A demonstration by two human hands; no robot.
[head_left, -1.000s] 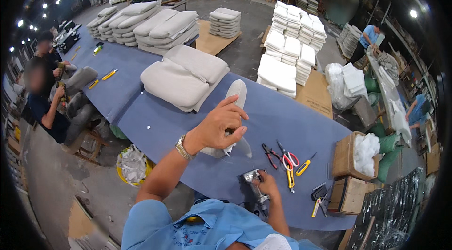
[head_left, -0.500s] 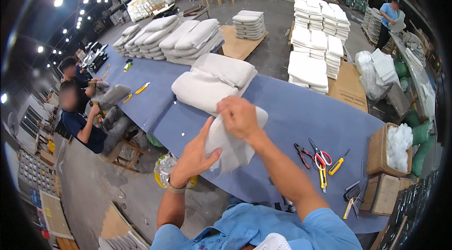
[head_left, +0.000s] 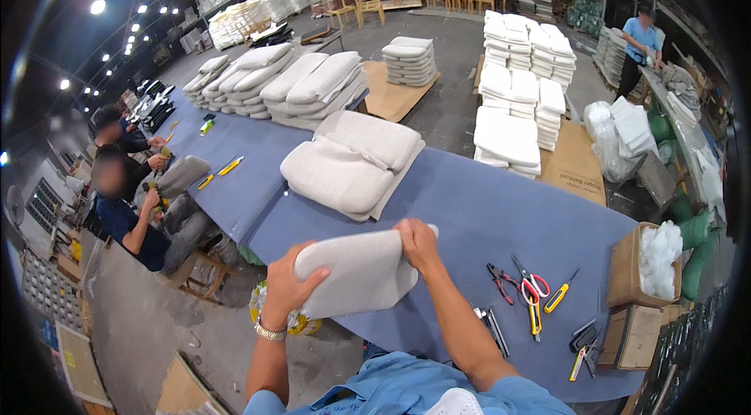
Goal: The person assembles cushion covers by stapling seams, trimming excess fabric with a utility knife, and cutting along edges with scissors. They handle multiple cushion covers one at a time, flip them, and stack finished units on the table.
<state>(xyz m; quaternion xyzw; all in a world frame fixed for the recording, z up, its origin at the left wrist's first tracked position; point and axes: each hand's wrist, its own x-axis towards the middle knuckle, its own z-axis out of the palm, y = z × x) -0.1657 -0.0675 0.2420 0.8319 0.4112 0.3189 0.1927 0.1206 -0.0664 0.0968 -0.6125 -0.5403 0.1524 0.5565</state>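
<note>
I hold a light grey padded cushion [head_left: 356, 270] flat above the near edge of the blue-covered table [head_left: 485, 211]. My left hand [head_left: 288, 290] grips its near left edge, thumb on top. My right hand [head_left: 416, 244] grips its far right corner. Just beyond on the table lies a pile of two similar grey cushions [head_left: 352, 165].
Pliers [head_left: 501, 282], red-handled scissors [head_left: 532, 288] and a yellow-handled tool [head_left: 559, 298] lie at my right. Cardboard boxes [head_left: 637, 274] with white stuffing stand at the table's right end. Two seated people [head_left: 125, 204] work at the left. More cushion stacks [head_left: 282, 79] lie further back.
Both hands have taken the cushion and turned it from hanging upright to lying flat, wider between them. A second ago my right hand was low near my body.
</note>
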